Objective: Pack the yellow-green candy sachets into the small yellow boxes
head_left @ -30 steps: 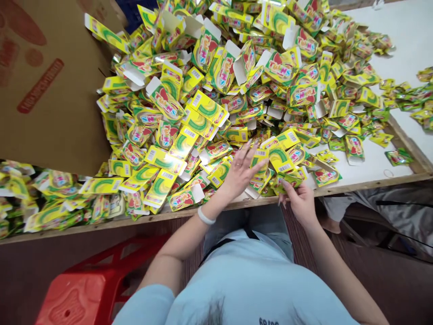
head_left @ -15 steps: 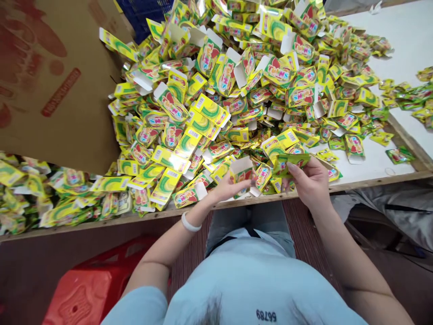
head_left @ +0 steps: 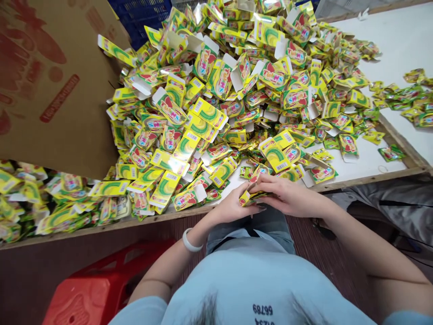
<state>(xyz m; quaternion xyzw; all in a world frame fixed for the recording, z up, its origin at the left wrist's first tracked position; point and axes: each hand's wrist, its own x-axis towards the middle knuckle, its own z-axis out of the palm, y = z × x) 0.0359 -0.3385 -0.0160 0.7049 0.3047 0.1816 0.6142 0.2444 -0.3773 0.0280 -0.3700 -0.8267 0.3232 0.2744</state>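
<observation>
Close to my body, just past the table's front edge, my left hand (head_left: 232, 205) grips a small yellow and red candy box (head_left: 244, 197) by its side. My right hand (head_left: 287, 193) meets it from the right, its fingers bent over the box's end and closed on a green candy packet, which is almost wholly hidden by the fingers. Just beyond both hands lie loose candy packets (head_left: 246, 172) and a yellow box with a barcode (head_left: 275, 155). A large heap of similar candy boxes (head_left: 221, 79), several with open white flaps, rises behind.
A big brown carton (head_left: 57, 99) stands at the left on the table. Blue crates (head_left: 142, 20) are behind the heap. Wooden strips (head_left: 401, 140) edge the white tabletop (head_left: 399, 36), where more packets (head_left: 419, 97) lie. A red stool (head_left: 81, 293) is below left.
My right hand has moved left and down with the green packet to the box in my left hand. The box has come nearer my body and turned. The view has shifted slightly.
</observation>
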